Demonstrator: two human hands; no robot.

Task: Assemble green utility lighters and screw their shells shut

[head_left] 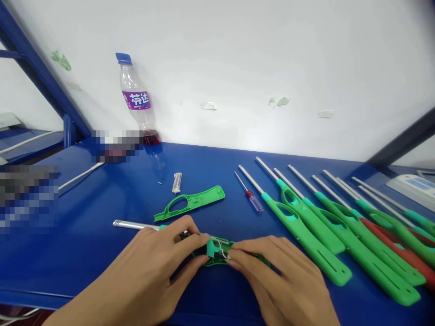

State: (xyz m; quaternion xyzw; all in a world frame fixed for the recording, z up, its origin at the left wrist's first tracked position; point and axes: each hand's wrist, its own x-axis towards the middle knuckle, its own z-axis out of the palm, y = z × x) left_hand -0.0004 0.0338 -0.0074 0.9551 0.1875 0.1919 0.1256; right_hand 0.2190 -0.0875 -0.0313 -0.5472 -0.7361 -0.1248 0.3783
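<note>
An opened green gas lighter (219, 261) lies across the blue table before me, its long metal tube (136, 224) pointing left. My left hand (170, 258) is closed on it, thumb and fingers at the teal trigger (211, 248). From the other side my right hand (268, 267) pinches the inside parts, where a white wire and a dark piece show between the fingertips. Its palm hides the handle end. Behind the hands lies the loose green casing half (193, 202). Farther back is a small clear fuel tank (176, 182).
A screwdriver (253, 201) with a clear purple handle lies right of the casing half. Several assembled lighters (306, 240), green and red, fan out on the right. A drink bottle (137, 99) stands against the white wall. Blue frame posts rise at both sides.
</note>
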